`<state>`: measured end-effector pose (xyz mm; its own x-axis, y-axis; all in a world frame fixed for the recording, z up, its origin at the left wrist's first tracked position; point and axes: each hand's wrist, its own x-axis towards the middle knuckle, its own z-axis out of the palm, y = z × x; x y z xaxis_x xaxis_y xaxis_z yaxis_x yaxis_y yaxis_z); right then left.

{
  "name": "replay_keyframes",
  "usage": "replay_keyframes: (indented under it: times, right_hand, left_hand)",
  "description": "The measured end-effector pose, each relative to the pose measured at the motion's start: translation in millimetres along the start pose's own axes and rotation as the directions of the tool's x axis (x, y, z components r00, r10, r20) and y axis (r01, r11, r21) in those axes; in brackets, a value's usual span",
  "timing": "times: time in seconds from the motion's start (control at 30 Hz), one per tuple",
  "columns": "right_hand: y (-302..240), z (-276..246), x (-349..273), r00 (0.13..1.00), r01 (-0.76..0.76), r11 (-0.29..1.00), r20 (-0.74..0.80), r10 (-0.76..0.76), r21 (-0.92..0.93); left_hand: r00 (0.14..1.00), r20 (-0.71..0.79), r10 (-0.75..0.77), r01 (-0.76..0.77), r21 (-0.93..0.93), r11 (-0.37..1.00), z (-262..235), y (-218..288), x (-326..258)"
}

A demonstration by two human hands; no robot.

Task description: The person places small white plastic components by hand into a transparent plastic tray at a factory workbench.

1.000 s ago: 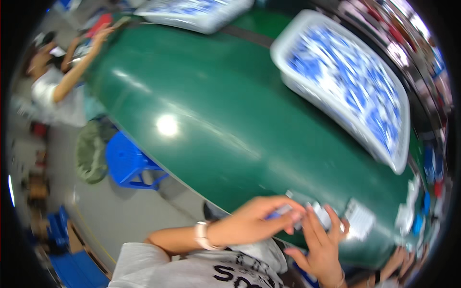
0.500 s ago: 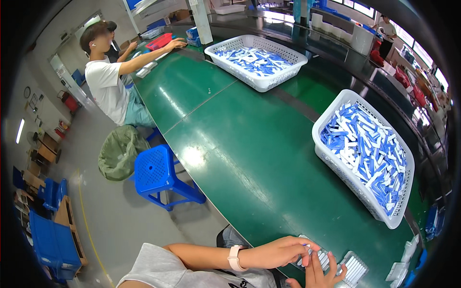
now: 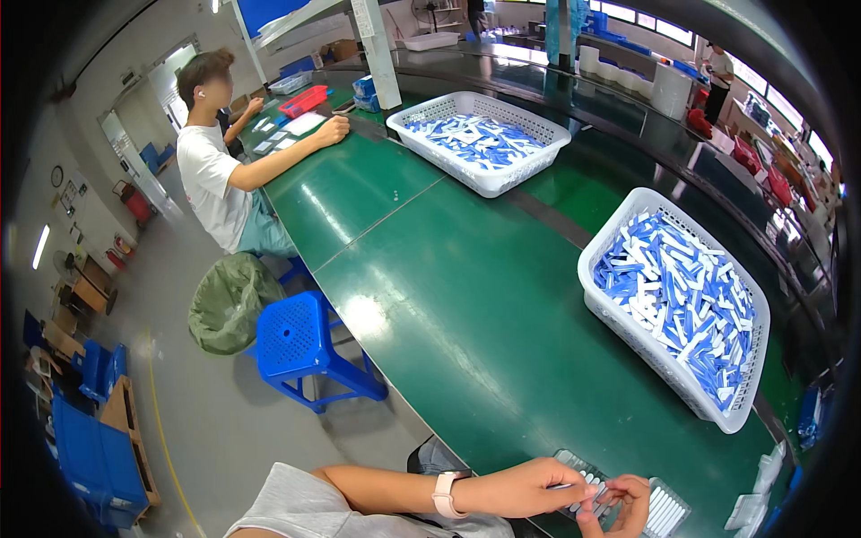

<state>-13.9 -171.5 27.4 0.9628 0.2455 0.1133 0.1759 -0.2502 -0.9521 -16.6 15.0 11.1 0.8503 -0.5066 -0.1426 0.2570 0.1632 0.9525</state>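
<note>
A small pale piece (image 3: pixel 602 489), slim and whitish, sits between the fingertips at the table's near edge, though fingers cover much of it and its exact shape is hard to tell; the left hand (image 3: pixel 527 489) and right hand (image 3: pixel 625 507) both appear to pinch it, fingers curled closed; beneath them lies a clear tray (image 3: pixel 565 457) with white sticks; just beside it, a second clear tray (image 3: pixel 685 512) holds a row of them; farther out, a near white basket (image 3: pixel 619 321) and a far white basket (image 3: pixel 493 185) are heaped with slim blue and white pieces (image 3: pixel 677 305).
</note>
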Motion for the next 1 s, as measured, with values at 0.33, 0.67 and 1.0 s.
replay_keyframes:
  times: [0.33,0.67,1.0]
  right_hand:
    - [-14.0,-3.8,7.8,0.982,0.110,0.977,0.170,-0.078,-0.185]
    - [11.2,-4.6,28.2,0.945,-0.326,0.882,0.096,0.312,0.340]
    - [21.0,-6.6,15.6,0.586,0.773,0.403,0.309,-0.749,-0.490]
  left_hand:
    - [0.975,0.136,-0.174,0.198,-0.191,0.962,1.6,-1.8,-1.0]
    - [0.953,0.109,-0.283,0.296,-0.122,0.947,-17.5,8.4,1.0]
    - [0.926,-0.049,-0.373,0.302,-0.498,0.813,-22.1,12.1,4.9]
